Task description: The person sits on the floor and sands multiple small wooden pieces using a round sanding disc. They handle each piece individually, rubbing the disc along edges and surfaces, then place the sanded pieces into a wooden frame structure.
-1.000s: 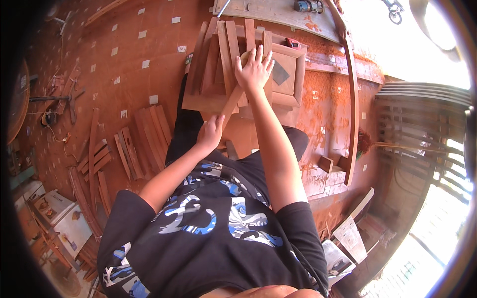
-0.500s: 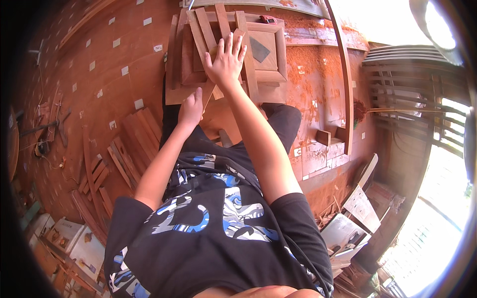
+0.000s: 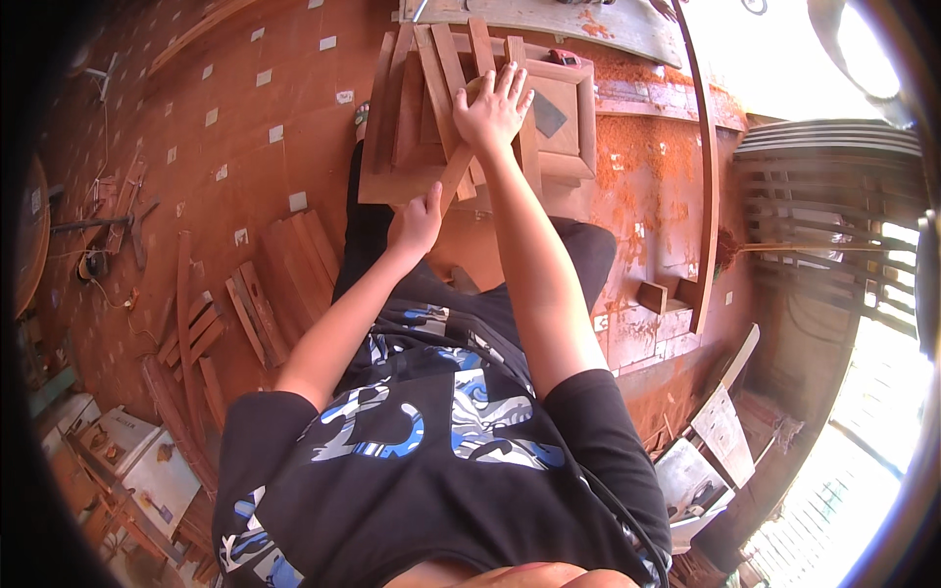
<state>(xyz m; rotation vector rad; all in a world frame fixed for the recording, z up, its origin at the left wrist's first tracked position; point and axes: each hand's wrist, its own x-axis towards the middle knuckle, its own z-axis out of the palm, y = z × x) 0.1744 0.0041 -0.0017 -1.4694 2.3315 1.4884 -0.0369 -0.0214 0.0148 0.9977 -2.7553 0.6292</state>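
My left hand (image 3: 415,223) is wrapped round the near end of a wooden strip (image 3: 456,182), thumb up along it. The strip slants away from me, over other strips, toward my right hand (image 3: 493,110). That hand lies palm down with fingers stretched and spread, over the far part of the strip. A yellowish edge shows by its thumb; what lies under the palm is hidden. Several loose wooden strips (image 3: 431,73) rest under and beside the hands, on a framed wooden panel (image 3: 585,118). A dark grey flat piece (image 3: 550,114) lies on the panel, right of my right hand.
A red tape measure (image 3: 565,57) sits at the panel's far edge. Stacked boards (image 3: 294,265) lie on the tiled floor at left. A long wooden beam (image 3: 707,196) and orange shavings (image 3: 627,137) are at right. A slatted wooden piece (image 3: 814,162) stands farther right.
The whole view has shifted, so the scene sits farther right and lower. My right hand has slid a little forward along the strip; my left keeps its hold.
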